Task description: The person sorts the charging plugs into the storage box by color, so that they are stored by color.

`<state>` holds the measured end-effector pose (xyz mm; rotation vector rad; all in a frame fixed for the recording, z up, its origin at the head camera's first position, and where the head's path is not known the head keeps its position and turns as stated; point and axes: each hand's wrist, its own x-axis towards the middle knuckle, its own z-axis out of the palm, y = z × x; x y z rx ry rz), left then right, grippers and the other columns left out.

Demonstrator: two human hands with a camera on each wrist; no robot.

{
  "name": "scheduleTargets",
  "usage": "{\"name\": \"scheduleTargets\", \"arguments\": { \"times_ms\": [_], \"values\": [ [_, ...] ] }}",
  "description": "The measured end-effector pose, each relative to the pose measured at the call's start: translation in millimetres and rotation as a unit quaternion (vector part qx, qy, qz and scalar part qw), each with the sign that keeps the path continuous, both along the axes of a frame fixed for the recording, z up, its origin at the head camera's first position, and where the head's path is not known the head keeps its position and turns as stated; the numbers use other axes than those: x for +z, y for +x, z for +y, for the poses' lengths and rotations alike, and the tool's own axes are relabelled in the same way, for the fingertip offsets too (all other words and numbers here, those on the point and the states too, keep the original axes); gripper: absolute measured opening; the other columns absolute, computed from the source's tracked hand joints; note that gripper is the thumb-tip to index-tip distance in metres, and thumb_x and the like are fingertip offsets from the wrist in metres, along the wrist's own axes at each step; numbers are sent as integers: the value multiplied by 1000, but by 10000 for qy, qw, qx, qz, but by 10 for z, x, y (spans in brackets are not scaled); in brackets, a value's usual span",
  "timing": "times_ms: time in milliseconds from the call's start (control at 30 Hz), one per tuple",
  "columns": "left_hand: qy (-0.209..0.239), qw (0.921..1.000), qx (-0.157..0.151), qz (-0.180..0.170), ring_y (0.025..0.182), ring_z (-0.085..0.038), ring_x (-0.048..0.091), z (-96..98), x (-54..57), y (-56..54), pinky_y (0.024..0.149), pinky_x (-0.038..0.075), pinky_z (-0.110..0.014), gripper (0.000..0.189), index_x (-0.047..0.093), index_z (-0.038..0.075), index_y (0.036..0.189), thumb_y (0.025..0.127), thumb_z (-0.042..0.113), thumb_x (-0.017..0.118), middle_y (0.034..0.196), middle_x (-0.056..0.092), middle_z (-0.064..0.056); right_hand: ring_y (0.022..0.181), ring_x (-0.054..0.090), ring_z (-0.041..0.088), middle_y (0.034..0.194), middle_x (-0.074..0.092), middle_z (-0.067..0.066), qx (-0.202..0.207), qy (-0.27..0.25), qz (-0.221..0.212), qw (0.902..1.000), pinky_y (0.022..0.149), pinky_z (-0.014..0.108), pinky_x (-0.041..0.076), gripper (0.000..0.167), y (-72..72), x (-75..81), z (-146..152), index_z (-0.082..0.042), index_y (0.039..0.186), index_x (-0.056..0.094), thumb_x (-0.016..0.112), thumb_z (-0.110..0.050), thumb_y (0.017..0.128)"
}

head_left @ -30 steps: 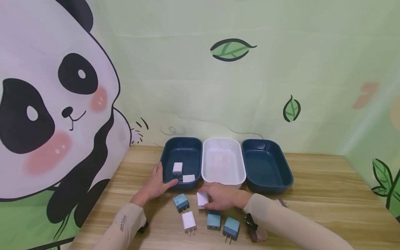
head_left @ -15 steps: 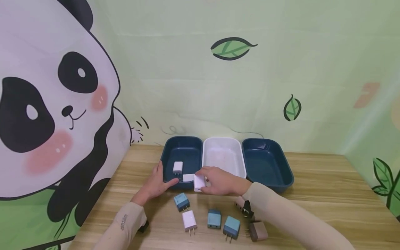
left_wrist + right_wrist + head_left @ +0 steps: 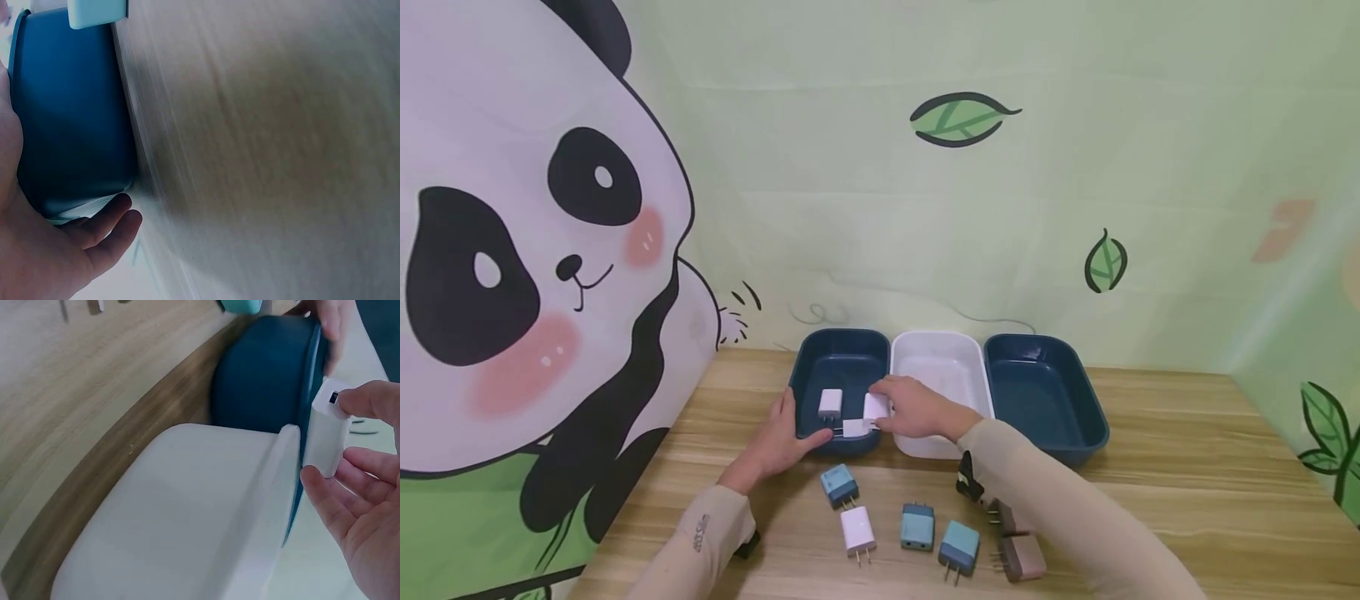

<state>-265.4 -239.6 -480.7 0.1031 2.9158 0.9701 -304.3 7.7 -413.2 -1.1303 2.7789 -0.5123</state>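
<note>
My right hand (image 3: 917, 408) pinches a white USB charger (image 3: 326, 434) between thumb and fingertips, over the front right part of the left dark blue tray (image 3: 842, 340). In the right wrist view the charger's port faces up, beside the tray's rim. Two more white chargers lie inside that tray: one charger (image 3: 830, 403) stands farther back, another charger (image 3: 853, 428) lies at the front, partly overlapped by the held one. My left hand (image 3: 777, 440) rests on the tray's front left corner, its fairly straight thumb along the front rim and its fingers along the side.
A white tray (image 3: 942, 337) and a second dark blue tray (image 3: 1045, 392) stand in line to the right. In front lie teal chargers (image 3: 917, 527), a white charger (image 3: 857, 531) and brownish-pink chargers (image 3: 1024, 557), partly hidden by my right sleeve. A printed backdrop (image 3: 850, 208) rises behind the table.
My right hand has carried the white charger from the table up and forward, over the left blue tray. The left hand has stayed at that tray's corner.
</note>
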Motion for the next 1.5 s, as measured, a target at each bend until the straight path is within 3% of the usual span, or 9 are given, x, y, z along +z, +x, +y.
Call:
{"name": "scheduleTargets", "arguments": {
  "times_ms": [400,767,1167,1500],
  "values": [
    [120,9998,18,-179,134,-42,26,11,48,30,106,26,-55,111,-5,-3,149,83,56,63,152,5,-28,97,54,19,114,59,11,-352,-249,-57,9991,90,32,46,46,-228,-120,-115,0,126,55,67,-22,87],
    [36,9998,36,-167,132,-41,30,8,18,14,105,28,-54,113,-3,-2,149,82,59,63,152,6,-27,98,55,21,113,59,13,-566,-320,78,9979,89,32,46,48,-409,-180,-155,1,126,55,68,-22,87],
    [55,9997,48,-215,132,-41,29,8,20,11,105,28,-55,113,-5,-1,149,81,60,62,152,5,-26,97,56,22,112,61,14,-523,-217,105,9983,89,34,46,45,-550,-178,-190,2,123,57,69,-19,85],
    [14,9997,77,-230,132,-41,29,-5,13,4,106,28,-53,113,-5,0,150,81,60,62,153,6,-26,104,55,23,120,59,14,-647,-327,-167,9972,94,35,44,48,-596,-240,-219,0,126,56,71,-18,85]
  ]
}}
